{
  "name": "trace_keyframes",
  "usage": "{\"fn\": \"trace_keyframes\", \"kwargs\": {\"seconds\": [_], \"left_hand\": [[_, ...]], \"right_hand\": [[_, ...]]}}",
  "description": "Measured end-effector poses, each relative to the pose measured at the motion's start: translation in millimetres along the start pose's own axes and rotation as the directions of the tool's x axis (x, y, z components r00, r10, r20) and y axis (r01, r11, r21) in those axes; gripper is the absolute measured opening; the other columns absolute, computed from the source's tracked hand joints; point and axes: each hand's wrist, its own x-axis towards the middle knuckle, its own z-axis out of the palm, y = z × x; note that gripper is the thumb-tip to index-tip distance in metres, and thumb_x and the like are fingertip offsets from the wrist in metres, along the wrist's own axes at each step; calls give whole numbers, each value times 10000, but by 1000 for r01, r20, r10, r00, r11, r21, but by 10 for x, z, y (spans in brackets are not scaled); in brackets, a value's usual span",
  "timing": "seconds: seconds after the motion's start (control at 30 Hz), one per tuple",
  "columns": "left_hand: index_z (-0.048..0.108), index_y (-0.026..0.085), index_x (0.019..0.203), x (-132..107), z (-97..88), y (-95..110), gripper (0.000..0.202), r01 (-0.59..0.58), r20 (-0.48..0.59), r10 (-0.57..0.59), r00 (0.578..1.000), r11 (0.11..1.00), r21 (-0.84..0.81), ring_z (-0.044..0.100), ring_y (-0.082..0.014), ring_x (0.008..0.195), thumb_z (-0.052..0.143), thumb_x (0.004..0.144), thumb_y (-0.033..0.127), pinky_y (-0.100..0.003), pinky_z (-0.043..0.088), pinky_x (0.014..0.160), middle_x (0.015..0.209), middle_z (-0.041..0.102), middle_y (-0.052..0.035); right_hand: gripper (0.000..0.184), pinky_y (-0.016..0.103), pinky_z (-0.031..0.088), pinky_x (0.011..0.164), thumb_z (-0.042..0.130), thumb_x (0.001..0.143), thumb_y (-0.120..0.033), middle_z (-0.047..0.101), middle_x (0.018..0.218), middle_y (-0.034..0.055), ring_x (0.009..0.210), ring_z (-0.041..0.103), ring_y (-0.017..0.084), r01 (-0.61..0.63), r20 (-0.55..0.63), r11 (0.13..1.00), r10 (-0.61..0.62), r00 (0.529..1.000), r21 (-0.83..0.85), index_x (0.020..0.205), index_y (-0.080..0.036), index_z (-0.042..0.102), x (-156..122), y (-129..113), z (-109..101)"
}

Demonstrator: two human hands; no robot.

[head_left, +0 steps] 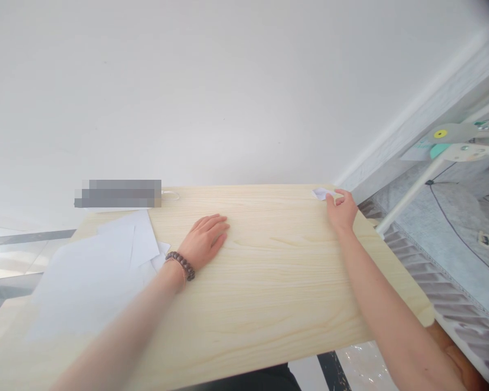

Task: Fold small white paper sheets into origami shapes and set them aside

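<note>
My left hand (206, 239) lies flat on the wooden table, palm down with its fingers stretched out, a dark beaded bracelet (181, 264) round the wrist. Just left of it are loose white paper sheets (93, 271). At the far right corner of the table is a small folded piece of white paper (321, 194). My right hand (343, 212) is beside this piece, thumb and forefinger curved and apart. The thumb tip overlaps the paper's right edge in view; whether they touch I cannot tell. Nothing shows between the fingers.
A blurred-out block (118, 194) stands at the table's back left, a white cable (171, 194) beside it. The wall (228, 98) rises behind the table (269, 282). Past the right edge are a white metal frame (415, 190) and a grey-patterned cloth surface (460, 217).
</note>
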Motion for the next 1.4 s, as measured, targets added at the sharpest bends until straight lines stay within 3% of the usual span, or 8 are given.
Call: {"fn": "trace_keyframes", "kwargs": {"seconds": [0.2,0.4,0.63,0.87,0.97,1.1,1.27,1.4], "left_hand": [[518,198,1114,5,1,14,313,27,14,-27,1000,999,31,359,-221,1206,351,869,298,-417,304,1005,1251,472,-64],[512,208,1117,14,1,-20,315,24,24,-25,999,999,43,352,-225,1207,360,864,318,-413,306,1001,1254,467,-57],[519,212,1103,-3,-7,75,316,111,-9,-111,994,984,136,372,-237,1179,361,859,337,-426,291,995,1227,483,-63],[511,242,1122,-279,-469,-96,358,219,153,-259,954,946,238,338,-272,1190,442,805,393,-460,295,972,1274,423,-65],[506,252,1116,-527,-786,-295,426,340,245,-395,885,910,238,439,-257,1072,503,745,461,-422,383,892,1175,469,-67],[486,195,1139,-850,-1038,-434,598,539,212,-611,763,782,314,431,-295,1080,514,674,570,-438,406,852,1154,463,-110],[314,97,1301,-1068,-1063,-426,857,681,109,-773,625,608,408,324,-374,1195,447,663,654,-494,369,875,1312,358,-195],[407,128,1233,-1091,-1033,-374,682,696,139,-799,585,582,421,447,-338,1113,378,741,600,-447,430,789,1279,428,-175]], "right_hand": [[315,255,362,601,449,760,-361,375,576,-46,534,403,126,161,129,981,-175,976,109,1013,-188,522,-540,-606,60],[269,227,345,588,408,797,-326,492,662,-28,585,461,113,269,344,936,-335,877,226,1024,-218,504,-946,-1258,138],[247,224,329,559,382,820,-308,558,699,-37,616,519,116,328,463,909,-414,783,258,1045,-256,468,-1260,-1723,238],[153,238,321,578,415,809,-250,624,729,-22,664,553,125,460,521,843,-535,666,277,882,-231,547,-1441,-1843,217],[181,241,334,607,415,805,-223,639,783,-7,657,553,122,490,514,815,-577,635,309,913,-225,562,-1482,-1852,215],[194,237,346,609,422,800,-218,630,732,-16,644,556,122,476,520,799,-601,607,368,913,-234,579,-1503,-1860,217],[186,243,363,613,424,793,-216,626,720,-12,639,549,129,468,494,786,-618,612,404,885,-226,586,-1504,-1842,209],[187,244,364,601,430,786,-217,627,715,-11,625,549,128,465,489,789,-614,619,402,875,-227,594,-1509,-1837,210]]}}
